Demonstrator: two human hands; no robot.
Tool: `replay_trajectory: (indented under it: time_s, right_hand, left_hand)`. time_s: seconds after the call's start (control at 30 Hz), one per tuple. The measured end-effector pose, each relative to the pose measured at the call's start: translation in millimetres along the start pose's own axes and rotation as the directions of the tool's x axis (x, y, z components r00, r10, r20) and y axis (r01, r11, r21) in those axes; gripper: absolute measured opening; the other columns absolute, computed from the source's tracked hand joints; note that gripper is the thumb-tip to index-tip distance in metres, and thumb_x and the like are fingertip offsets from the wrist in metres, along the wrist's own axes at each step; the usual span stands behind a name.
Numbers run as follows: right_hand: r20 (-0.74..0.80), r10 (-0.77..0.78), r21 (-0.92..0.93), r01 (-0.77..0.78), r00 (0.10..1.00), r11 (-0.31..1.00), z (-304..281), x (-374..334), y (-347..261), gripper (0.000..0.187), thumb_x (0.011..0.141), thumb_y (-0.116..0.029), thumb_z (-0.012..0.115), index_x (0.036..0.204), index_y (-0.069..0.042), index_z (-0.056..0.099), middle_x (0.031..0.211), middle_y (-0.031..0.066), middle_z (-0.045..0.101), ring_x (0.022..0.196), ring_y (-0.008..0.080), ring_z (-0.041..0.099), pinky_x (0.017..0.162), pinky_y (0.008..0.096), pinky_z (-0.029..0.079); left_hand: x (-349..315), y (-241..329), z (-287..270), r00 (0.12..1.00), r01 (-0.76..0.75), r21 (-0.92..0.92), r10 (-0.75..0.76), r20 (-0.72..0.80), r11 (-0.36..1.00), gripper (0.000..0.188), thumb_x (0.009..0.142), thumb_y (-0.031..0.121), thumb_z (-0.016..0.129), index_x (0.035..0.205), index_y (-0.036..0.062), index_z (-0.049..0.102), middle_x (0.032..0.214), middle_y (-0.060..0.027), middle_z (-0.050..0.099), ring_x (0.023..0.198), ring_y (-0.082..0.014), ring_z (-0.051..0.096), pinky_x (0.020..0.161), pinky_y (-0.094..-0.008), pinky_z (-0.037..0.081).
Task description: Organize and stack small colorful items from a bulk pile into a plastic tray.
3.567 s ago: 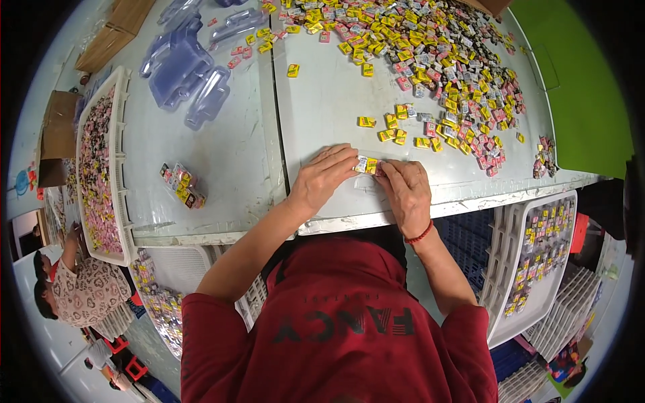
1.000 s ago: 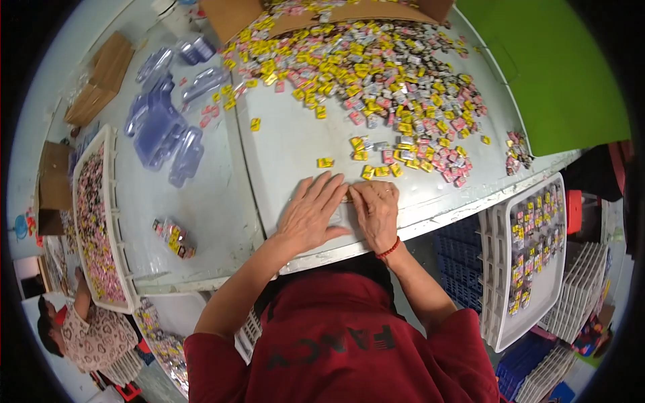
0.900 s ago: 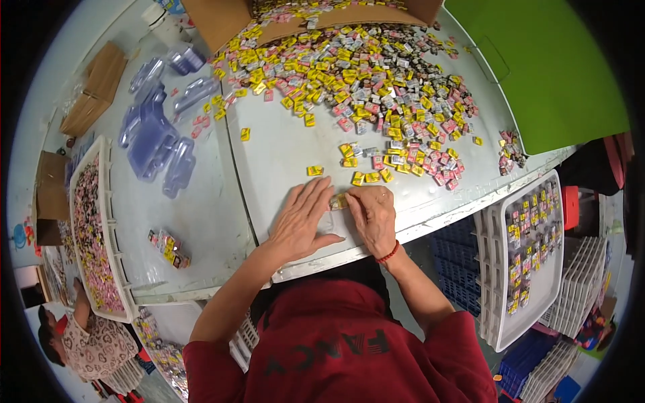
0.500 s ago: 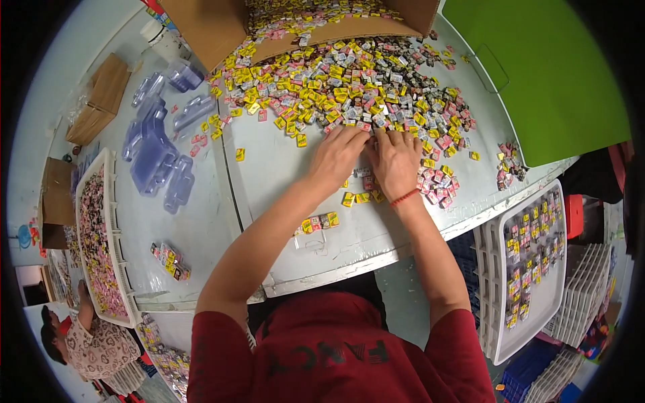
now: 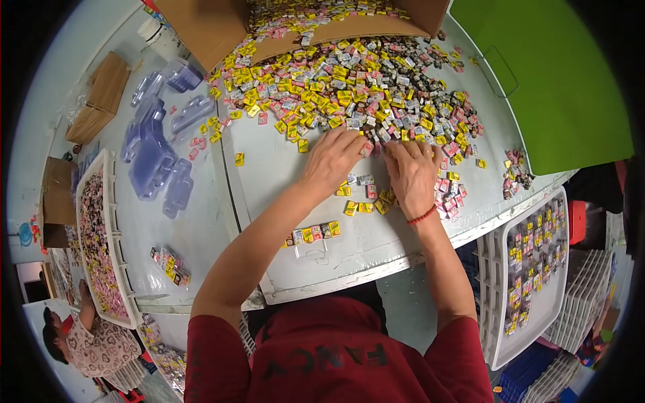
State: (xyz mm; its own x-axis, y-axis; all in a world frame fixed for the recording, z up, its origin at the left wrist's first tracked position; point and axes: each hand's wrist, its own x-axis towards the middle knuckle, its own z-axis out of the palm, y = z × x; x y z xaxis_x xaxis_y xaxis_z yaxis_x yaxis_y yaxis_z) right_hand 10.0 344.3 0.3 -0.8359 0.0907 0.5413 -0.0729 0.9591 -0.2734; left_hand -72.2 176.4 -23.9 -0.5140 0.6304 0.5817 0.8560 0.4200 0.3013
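Open tabletop [image 5: 282, 168] left of the left hand [image 5: 334, 160], reachable without contact. Ahead of both hands, passage blocked by a dense heap of small wrapped pieces [image 5: 349, 87] and, behind it, a cardboard box [image 5: 215, 27]. Right hand [image 5: 411, 174] hemmed by scattered pieces on its right. Narrow bare strip along the near edge, broken by a short row of pieces [image 5: 312, 234]. Far left obstructed by clear plastic trays [image 5: 158, 154]; right side bounded by a green board [image 5: 557, 87].
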Motion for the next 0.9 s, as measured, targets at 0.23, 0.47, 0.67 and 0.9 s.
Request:
replay_trajectory:
  time_s: [0.23, 0.47, 0.67, 0.9]
  right_hand:
    - [0.086, -0.099, -0.114, 0.108, 0.991, 0.988, 27, 13, -10, 0.02, 0.081, -0.013, 0.062, 0.099, -0.012, 0.069, 0.097, 0.0049, 0.061, 0.095, 0.0245, 0.054, 0.091, 0.0433, 0.034]
    - [0.221, -0.183, 0.142, 0.155, 0.958, 0.978, 12, -9, -3, 0.015, 0.078, -0.017, 0.07, 0.094, -0.015, 0.07, 0.087, -0.0001, 0.066, 0.101, 0.0222, 0.056, 0.099, 0.0497, 0.029]
    - [0.13, 0.015, 0.014, -0.017, 0.991, 1.0, 6, -5, 8, 0.013, 0.083, -0.016, 0.067, 0.096, -0.014, 0.07, 0.088, 0.003, 0.067, 0.094, 0.0236, 0.058, 0.097, 0.0505, 0.032]
    - [0.184, -0.111, 0.04, 0.105, 0.977, 0.994, 11, -4, -14, 0.021, 0.079, -0.017, 0.068, 0.099, -0.011, 0.068, 0.094, 0.0062, 0.065, 0.095, 0.0251, 0.058, 0.096, 0.0464, 0.034]
  left_hand:
    - [-2, -6, 2, 0.984, 0.022, 0.058, -0.032, 0.177, 0.998, 0.022, 0.072, 0.009, 0.069, 0.092, 0.0019, 0.065, 0.099, -0.0092, 0.059, 0.098, -0.0269, 0.054, 0.083, -0.0397, 0.046]
    - [-35, -16, -32, 0.99, 0.072, -0.033, -0.067, 0.127, 0.997, 0.026, 0.072, 0.014, 0.074, 0.095, 0.0051, 0.067, 0.102, -0.0065, 0.059, 0.104, -0.0261, 0.054, 0.088, -0.0377, 0.044]
    - [-23, -18, -25, 0.98, 0.163, -0.091, -0.151, 0.129, 0.982, 0.021, 0.076, 0.013, 0.07, 0.094, 0.0042, 0.066, 0.099, -0.0079, 0.062, 0.098, -0.0275, 0.056, 0.085, -0.0419, 0.045]
    - [-14, -5, -9, 0.987, 0.066, -0.033, -0.061, 0.145, 0.997, 0.021, 0.075, 0.012, 0.07, 0.093, 0.0029, 0.066, 0.09, -0.0099, 0.062, 0.09, -0.0285, 0.058, 0.079, -0.0402, 0.046]
